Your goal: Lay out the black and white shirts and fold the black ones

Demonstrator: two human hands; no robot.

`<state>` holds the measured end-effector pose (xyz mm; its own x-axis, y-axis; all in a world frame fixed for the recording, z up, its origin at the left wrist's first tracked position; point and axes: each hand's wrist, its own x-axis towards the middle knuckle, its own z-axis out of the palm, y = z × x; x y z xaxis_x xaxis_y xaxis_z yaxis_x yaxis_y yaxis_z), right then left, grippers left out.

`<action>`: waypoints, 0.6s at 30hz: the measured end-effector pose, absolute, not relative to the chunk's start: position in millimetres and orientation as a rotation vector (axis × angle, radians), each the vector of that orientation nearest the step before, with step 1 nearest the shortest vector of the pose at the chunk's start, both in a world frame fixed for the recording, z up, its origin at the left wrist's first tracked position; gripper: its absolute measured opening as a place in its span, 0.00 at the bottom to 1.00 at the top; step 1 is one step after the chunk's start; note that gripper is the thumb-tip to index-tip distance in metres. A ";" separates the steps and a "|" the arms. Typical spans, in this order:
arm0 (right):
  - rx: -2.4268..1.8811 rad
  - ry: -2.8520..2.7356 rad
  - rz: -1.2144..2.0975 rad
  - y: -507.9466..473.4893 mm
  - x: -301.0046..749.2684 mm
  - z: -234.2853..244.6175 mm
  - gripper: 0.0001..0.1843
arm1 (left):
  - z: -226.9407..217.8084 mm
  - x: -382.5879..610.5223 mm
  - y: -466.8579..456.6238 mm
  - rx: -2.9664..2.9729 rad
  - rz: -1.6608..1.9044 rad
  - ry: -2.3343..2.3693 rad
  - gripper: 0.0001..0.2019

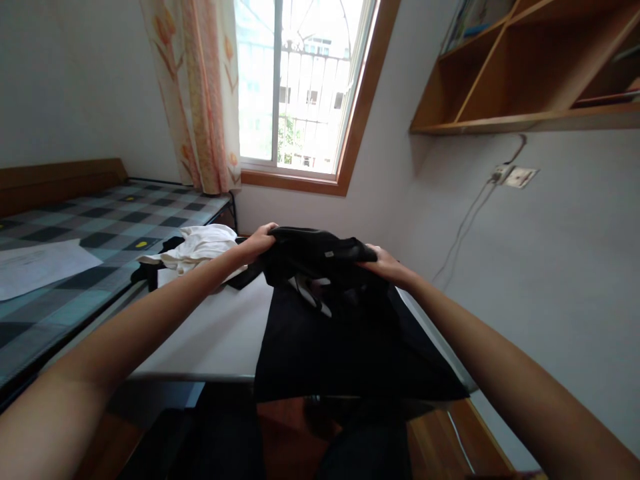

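A black garment (345,353) with a white printed patch is spread over the right part of the white table. Its near edge reaches the table's front edge. My left hand (261,242) grips the far left end of the garment, fingers closed around the cloth. At the far right end, my right hand (386,264) is closed on the same garment. The far edge is raised and bunched between both hands, with a small pale label showing. Left of my left hand lies a crumpled white cloth (205,245) on top of dark fabric.
The white table (210,340) stands against the right wall, below a wooden shelf (525,73). A wall socket (520,177) has cords hanging from it. To the left is a bed with a checked cover (125,213) and a paper sheet (45,263). A curtained window (305,87) is ahead.
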<state>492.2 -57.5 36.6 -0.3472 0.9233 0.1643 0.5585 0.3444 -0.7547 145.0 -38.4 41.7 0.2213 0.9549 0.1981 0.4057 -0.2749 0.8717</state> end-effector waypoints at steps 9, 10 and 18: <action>-1.510 -2.367 1.172 -71.1 495.7 6.6 0.21 | 16.9 124.9 -51.8 2.431 0.018 1.498 0.13; -1.414 -2.284 1.212 -69.2 494.3 9.9 0.22 | 18.1 124.7 -48.3 2.467 0.108 1.609 0.10; -1.360 -1.557 0.047 -17.2 488.8 106.1 0.15 | 111.5 144.3 -24.1 2.497 1.255 2.253 0.13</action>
<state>488.8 -17.2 106.1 0.1619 0.7515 0.6396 0.7112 0.3604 -0.6035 144.3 -24.1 111.5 0.0187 0.6788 0.7341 0.9815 -0.1526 0.1160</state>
